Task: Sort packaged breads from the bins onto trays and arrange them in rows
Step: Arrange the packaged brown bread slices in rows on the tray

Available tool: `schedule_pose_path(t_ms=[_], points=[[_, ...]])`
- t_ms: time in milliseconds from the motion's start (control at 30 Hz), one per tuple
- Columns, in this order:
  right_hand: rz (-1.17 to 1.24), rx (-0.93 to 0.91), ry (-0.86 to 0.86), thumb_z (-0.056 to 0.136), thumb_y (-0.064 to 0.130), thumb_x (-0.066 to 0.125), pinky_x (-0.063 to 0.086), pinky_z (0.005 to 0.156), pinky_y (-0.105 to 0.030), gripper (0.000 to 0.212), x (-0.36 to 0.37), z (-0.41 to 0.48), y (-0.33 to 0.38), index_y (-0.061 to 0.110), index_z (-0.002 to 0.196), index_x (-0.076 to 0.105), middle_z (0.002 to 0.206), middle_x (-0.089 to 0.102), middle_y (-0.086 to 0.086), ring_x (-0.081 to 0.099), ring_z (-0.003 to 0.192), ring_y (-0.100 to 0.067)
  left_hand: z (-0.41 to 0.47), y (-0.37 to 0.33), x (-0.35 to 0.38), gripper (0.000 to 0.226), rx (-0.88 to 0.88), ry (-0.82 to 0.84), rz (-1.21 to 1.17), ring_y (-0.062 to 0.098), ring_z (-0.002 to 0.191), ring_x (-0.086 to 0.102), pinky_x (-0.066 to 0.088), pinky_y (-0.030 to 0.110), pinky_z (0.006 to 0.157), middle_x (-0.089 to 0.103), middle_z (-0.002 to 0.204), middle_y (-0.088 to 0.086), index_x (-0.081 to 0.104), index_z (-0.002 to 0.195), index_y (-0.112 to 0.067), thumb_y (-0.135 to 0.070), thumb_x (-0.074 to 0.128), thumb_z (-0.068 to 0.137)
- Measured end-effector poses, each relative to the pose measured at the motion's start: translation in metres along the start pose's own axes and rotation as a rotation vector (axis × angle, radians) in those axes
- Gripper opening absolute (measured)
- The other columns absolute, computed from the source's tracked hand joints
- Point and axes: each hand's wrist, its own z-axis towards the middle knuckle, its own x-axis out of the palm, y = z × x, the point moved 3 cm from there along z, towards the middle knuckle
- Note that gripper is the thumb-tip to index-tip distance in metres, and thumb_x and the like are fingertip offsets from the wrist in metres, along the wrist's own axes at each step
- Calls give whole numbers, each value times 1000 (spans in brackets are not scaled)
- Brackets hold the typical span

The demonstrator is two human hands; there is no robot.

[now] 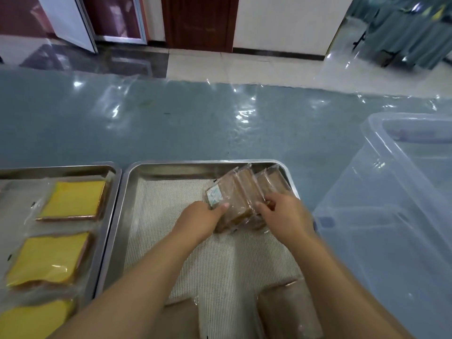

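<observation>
At the near edge of the middle tray [186, 165] lie two brown bread packs, one on the left [182, 319] and one on the right [291, 311], flat on the white mesh liner [171, 236] and apart from each other. To the left, touching this tray, stands a second tray [61, 168] with three yellow cake packs [73, 200] in a column.

Both forearms reach over the liner to the far right corner of the middle tray. There the left hand [203, 218] grips a bunch of brown bread packs [239, 192] at its left side, the thumb pressed against the labelled end and the fingers curled beneath. The right hand [286, 214] pinches the same bunch from the right, its fingers curled into the wrappers. The packs stand on edge, tilted and fanned out, leaning against the tray's far right wall.

Just to the right of the tray stands a clear plastic bin [367, 133]; what it holds cannot be made out. Everything rests on a blue-grey table [171, 123] under a shiny clear sheet. Beyond it are pale floor tiles and a dark wooden door [199, 20].
</observation>
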Motion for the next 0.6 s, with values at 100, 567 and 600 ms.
schedule_pose_path(t_ms=[100, 567, 600], points=[[69, 2, -5, 90, 39, 61, 44, 73, -28, 26, 2, 0, 0, 20, 104, 70, 105, 61, 2, 57, 87, -17, 5, 0, 10, 44, -66, -7, -145, 16, 71, 62, 49, 28, 64, 66, 78, 1, 65, 84, -13, -57, 60, 82], [549, 75, -50, 88, 26, 66, 49, 64, -23, 11, -10, -32, 1, 27, 97, 72, 80, 64, 15, 60, 71, -3, -53, 22, -48, 43, 136, -355, -497, -1, 86, 56, 47, 19, 68, 56, 97, -16, 49, 112, -28, -19, 75, 78], [560, 68, -65, 89, 25, 65, 46, 61, -19, 9, -12, -35, 3, 27, 96, 71, 79, 63, 15, 59, 70, -2, -59, 27, -55, 40, 183, -401, -431, -2, 87, 54, 44, 17, 68, 54, 97, -18, 49, 109, -32, -20, 73, 80]])
